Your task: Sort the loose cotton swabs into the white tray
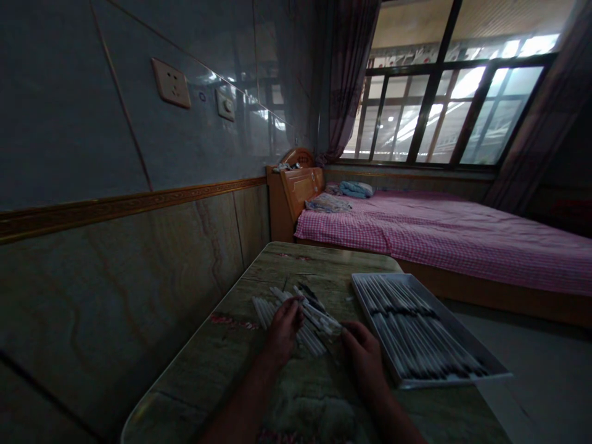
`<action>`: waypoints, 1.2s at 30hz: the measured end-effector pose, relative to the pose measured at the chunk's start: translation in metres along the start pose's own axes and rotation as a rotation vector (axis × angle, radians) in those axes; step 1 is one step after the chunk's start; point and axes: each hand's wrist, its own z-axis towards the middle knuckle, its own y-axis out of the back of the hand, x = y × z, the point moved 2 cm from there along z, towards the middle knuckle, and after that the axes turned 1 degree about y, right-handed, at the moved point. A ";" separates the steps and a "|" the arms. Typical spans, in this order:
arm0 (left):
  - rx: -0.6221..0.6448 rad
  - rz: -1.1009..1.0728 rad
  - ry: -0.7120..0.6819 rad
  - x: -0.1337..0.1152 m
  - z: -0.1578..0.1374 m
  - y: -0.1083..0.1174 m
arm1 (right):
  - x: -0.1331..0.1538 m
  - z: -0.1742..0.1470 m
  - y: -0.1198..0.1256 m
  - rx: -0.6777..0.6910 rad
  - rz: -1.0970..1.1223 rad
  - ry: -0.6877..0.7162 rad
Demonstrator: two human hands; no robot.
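My left hand [285, 324] pinches a thin, whitish translucent tube [321, 316] near its upper end, above the table. The fingers of my right hand [363, 346] are closed at the tube's lower right end. Beneath and around my left hand lies a loose pile of similar whitish tubes [313, 341], several fanned out to its left. Small black pieces [311, 295] lie just behind the pile; their kind is too dark to make out. To the right of my right hand is a shallow white tray [462, 308] holding rows of thin white sticks with black parts [407, 333].
The table [222, 382] has a marble-like top with rounded corners, close to a tiled wall [185, 265] on the left. Beyond it stands a bed [416, 228] with a pink checked sheet and wooden headboard [296, 185]. Floor shows at the right.
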 end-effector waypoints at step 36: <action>-0.047 0.073 -0.065 0.009 -0.016 -0.007 | 0.000 -0.014 -0.006 0.136 -0.660 0.349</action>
